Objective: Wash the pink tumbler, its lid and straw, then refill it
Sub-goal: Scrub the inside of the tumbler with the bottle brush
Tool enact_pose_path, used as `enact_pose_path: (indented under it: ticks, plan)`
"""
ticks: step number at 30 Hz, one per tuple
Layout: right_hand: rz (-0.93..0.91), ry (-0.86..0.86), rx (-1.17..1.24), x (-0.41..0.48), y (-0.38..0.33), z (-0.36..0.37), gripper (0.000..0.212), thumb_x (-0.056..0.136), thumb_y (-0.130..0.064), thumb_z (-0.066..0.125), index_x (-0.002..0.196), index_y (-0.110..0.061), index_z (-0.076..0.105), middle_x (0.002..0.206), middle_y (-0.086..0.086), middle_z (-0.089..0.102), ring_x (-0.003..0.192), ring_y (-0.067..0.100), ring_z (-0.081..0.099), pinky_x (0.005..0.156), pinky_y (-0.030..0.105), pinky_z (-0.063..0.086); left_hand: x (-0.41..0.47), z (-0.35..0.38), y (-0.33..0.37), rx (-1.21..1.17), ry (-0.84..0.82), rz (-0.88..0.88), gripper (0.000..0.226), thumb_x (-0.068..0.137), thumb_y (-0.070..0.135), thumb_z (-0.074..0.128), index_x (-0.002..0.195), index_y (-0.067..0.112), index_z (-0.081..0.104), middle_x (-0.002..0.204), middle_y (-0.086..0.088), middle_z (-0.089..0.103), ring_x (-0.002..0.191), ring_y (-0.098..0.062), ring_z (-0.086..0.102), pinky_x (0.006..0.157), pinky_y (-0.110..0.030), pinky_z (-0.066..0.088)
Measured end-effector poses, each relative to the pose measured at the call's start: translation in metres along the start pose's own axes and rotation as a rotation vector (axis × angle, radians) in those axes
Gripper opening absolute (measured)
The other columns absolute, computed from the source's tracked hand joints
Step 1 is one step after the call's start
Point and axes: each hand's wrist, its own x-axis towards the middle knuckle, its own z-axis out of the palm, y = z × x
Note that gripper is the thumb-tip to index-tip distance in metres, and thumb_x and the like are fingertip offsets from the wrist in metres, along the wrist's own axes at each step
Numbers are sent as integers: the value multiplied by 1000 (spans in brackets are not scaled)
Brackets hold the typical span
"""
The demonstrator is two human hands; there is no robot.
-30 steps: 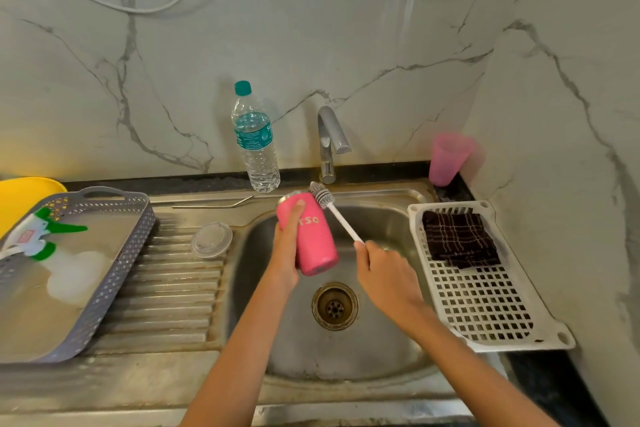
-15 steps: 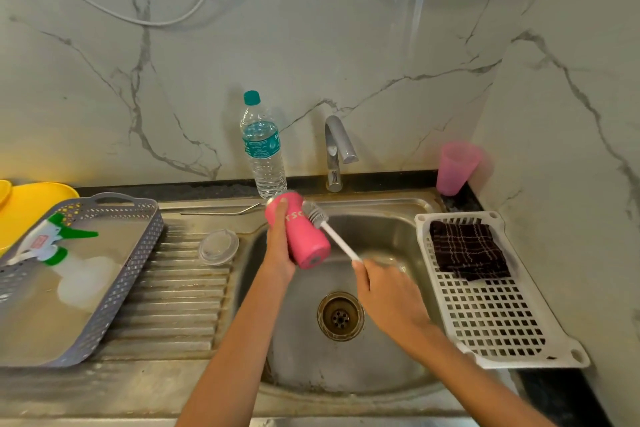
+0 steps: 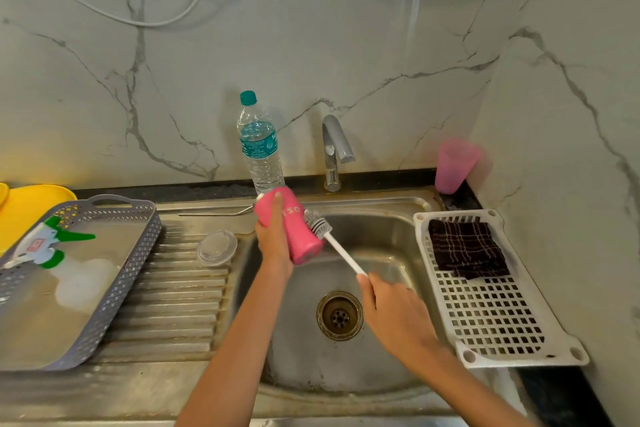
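Left hand point(image 3: 275, 246): fingers point(image 3: 277, 210) wrapped round the pink tumbler point(image 3: 300, 236), firm grip at mid-body. Tumbler is held in the air over the back-left part of the sink point(image 3: 381, 239), tilted, with its base pointing down and right toward the basin and its mouth up and left near the sink rim. White lettering shows on its side.

Right hand point(image 3: 394, 312): fingers point(image 3: 367, 282) closed round the lower end of a white bottle brush point(image 3: 341, 251). The bristle head rests against the tumbler's outer wall, just beside the lettering. This hand sits above the drain point(image 3: 339, 315).

Lid point(image 3: 217, 248): clear, lying flat on the ribbed drainboard of the steel bench point(image 3: 173, 388), just left of the basin edge. Straw point(image 3: 218, 212): metal, bent, lying along the back of the drainboard, its end reaching toward the tumbler's mouth; contact cannot be told.

Water bottle point(image 3: 259, 149), teal cap on, upright against the wall behind the tumbler. Tap point(image 3: 334, 149) to its right; no stream seen from the spout. Pink cup point(image 3: 453, 165) in the back right corner. White rack point(image 3: 495, 322) right of the basin, with a dark checked cloth point(image 3: 465, 250) at its far end. Grey basket tray point(image 3: 114, 305) on the left, holding a spray bottle point(image 3: 52, 246) lying on its side
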Motion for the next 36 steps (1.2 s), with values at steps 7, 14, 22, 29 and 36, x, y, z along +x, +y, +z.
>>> enact_pose_path:
  ticks: [7, 14, 22, 29, 36]
  plan:
    - [84, 46, 71, 43, -4, -2, 41, 102, -45, 21, 85, -20, 49, 66, -1, 54, 67, 23, 56, 61, 35, 45, -21, 13, -14, 88, -121, 14, 78, 77, 60, 70, 139, 29, 35, 120, -9, 61, 101, -29, 66, 84, -51, 57]
    - [34, 24, 88, 9, 0, 2, 39, 102, -45, 20, 81, -24, 45, 62, -5, 52, 62, 21, 58, 58, 34, 46, -7, 6, 6, 16, -60, -35, 77, 78, 60, 69, 139, 24, 38, 116, -12, 64, 93, -28, 69, 67, -39, 60]
    - [33, 43, -6, 23, -1, -4, 43, 102, -44, 20, 92, -18, 53, 69, 0, 58, 69, 24, 61, 59, 36, 46, -4, 11, 8, 90, -88, -66, 83, 70, 66, 72, 134, 24, 40, 115, -12, 64, 95, -31, 69, 79, -48, 59]
    - [50, 83, -10, 32, -2, -4, 43, 103, -43, 20, 97, -17, 54, 74, 2, 62, 74, 27, 63, 63, 35, 43, -5, 15, -4, 192, -126, -45, 95, 60, 74, 74, 134, 24, 40, 114, -11, 64, 95, -31, 69, 80, -50, 59]
    - [-18, 51, -80, 13, -3, 4, 42, 103, -43, 18, 97, -19, 52, 66, -4, 52, 64, 21, 59, 54, 31, 45, 13, 8, 8, 72, 0, -104, 92, 70, 69, 71, 141, 22, 37, 115, -12, 62, 93, -31, 68, 82, -49, 58]
